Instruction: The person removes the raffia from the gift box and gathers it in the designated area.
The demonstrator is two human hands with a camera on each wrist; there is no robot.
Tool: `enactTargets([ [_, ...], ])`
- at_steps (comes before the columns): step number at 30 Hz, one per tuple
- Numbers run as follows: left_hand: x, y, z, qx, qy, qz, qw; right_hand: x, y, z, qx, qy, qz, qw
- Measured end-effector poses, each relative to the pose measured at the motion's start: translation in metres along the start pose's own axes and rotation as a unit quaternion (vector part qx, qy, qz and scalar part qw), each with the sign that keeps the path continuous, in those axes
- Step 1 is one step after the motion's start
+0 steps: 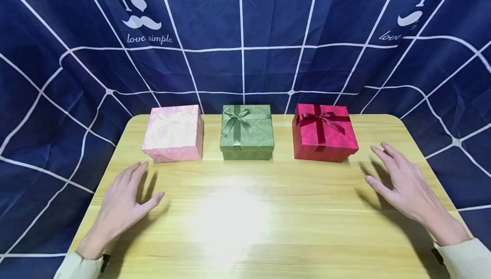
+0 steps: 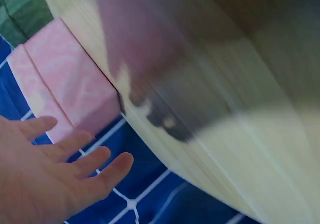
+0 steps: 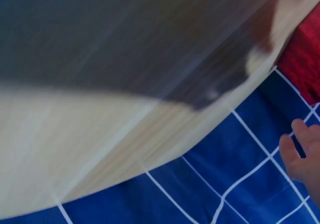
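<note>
Three lidded gift boxes stand in a row along the back of the table. The pink box [image 1: 172,132] is on the left, the green box [image 1: 247,132] with a ribbon bow in the middle, and the red box [image 1: 324,134] with a dark red bow on the right. My left hand [image 1: 120,200] hovers in front of the pink box, fingers extended and thumb spread, holding nothing. To the right of the red box and nearer me, my right hand [image 1: 406,187] hangs over the table with its fingers spread. In the left wrist view, the pink box [image 2: 70,79] lies just beyond my fingertips.
The light wooden table [image 1: 307,228] has rounded back corners and a bright glare patch near its middle. A dark blue cloth [image 1: 276,70] with white grid lines hangs behind it and on both sides.
</note>
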State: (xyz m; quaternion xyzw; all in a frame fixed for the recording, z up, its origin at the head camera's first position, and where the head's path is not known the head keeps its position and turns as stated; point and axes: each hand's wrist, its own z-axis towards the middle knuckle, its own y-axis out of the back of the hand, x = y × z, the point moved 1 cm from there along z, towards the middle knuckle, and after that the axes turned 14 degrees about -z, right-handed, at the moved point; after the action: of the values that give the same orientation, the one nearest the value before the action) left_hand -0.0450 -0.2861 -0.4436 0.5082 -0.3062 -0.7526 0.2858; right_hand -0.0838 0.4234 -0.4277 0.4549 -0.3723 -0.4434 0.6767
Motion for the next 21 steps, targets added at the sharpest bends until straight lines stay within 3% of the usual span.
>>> enactTargets([
  [9,-0.033,-0.024,0.001,-0.008,-0.009,-0.085,0.9963,0.009,0.004,0.002,0.020,-0.034,0.044,0.998],
  [15,-0.062,-0.052,0.009,0.042,-0.001,-0.150,0.9878,0.009,0.006,0.007,0.029,-0.067,0.072,0.995],
  [21,-0.094,-0.076,0.029,0.095,0.001,-0.215,0.9720,0.012,0.003,0.018,0.014,-0.056,0.101,0.993],
])
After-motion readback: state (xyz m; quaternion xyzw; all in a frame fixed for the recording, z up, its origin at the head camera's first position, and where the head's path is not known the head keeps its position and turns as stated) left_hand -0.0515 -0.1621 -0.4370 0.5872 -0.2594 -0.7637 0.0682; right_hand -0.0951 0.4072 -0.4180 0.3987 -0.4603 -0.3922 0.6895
